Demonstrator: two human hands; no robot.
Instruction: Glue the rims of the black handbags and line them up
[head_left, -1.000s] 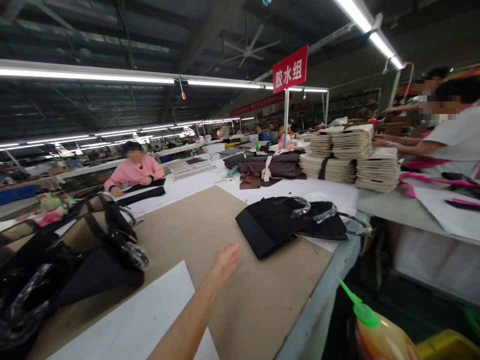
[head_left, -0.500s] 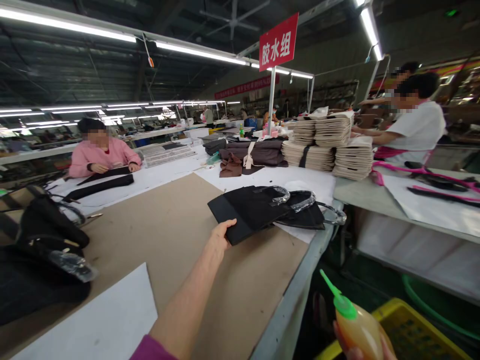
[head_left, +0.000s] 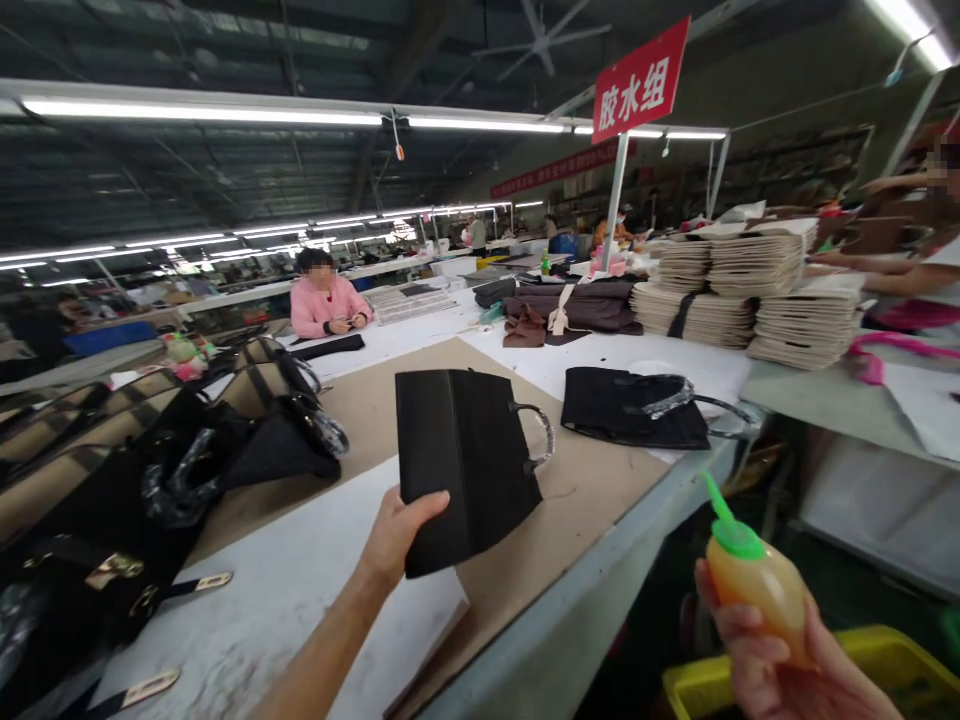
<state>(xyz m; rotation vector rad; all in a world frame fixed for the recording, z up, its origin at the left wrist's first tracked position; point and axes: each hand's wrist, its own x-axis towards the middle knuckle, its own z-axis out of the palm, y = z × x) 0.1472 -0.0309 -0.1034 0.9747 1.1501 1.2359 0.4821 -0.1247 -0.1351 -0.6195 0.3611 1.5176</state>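
Observation:
My left hand [head_left: 401,535] grips the lower left edge of a flat black handbag panel [head_left: 465,460], thumb on top and fingers beneath. The panel is held tilted above the table, and its curved handle, wrapped in clear plastic, points right. In my right hand [head_left: 772,640], at the lower right, is a squeeze bottle [head_left: 761,590] of amber liquid with a green nozzle pointing up and left. Another black handbag panel [head_left: 630,408] with plastic-wrapped handles lies near the table's right edge, apart from both hands.
Several black and tan handbags [head_left: 247,440] crowd the left side. A white sheet [head_left: 300,600] covers the near table. Stacked beige pieces [head_left: 802,320] and dark folded material [head_left: 577,305] stand farther back. A yellow basket [head_left: 686,690] sits below right. A co-worker in pink [head_left: 326,305] sits across.
My left hand has drawn one black panel off the other, back toward me and left. The view has turned left. The bottle stays in my right hand.

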